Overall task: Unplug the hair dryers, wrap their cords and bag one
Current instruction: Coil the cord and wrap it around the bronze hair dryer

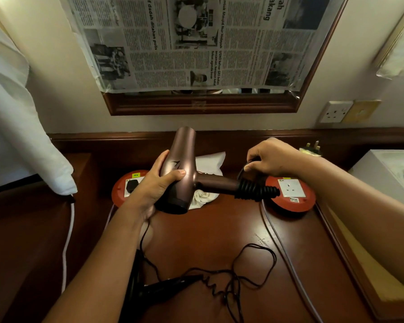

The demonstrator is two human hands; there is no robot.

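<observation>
Bronze-pink plastic identifies the hair dryer [183, 169] held above the wooden desk [219, 229] in the head view, the only view supplied. Its barrel is gripped by the left hand [158, 185], with fingers and thumb curled round the body and the nozzle directed toward the wall. Its handle is pointed to the right, and several tight turns of black cord [254, 189] are already wound on the handle's end. The free run of that cord is pinched by the right hand [272, 158], fingers curled, just above the handle. A plug [313, 148] is seen near the right wrist with its pins exposed; it is judged to belong to this dryer, so unplugging appears done for this unit and wrapping is judged well advanced but unfinished.

A second, black hair dryer [159, 289] is lying at the near edge of the desk, partly hidden by the left forearm. Its thin cord [250, 266] is spread in loose loops and is not wrapped. A black plug [131, 185] is seated in the left red socket reel [119, 192]; whether it belongs to this dryer cannot be confirmed. The right red socket reel [289, 199] is shown with an unoccupied socket. A white cloth bag [209, 163] is lying behind the held dryer, and nothing is seen to be bagged yet.
</observation>
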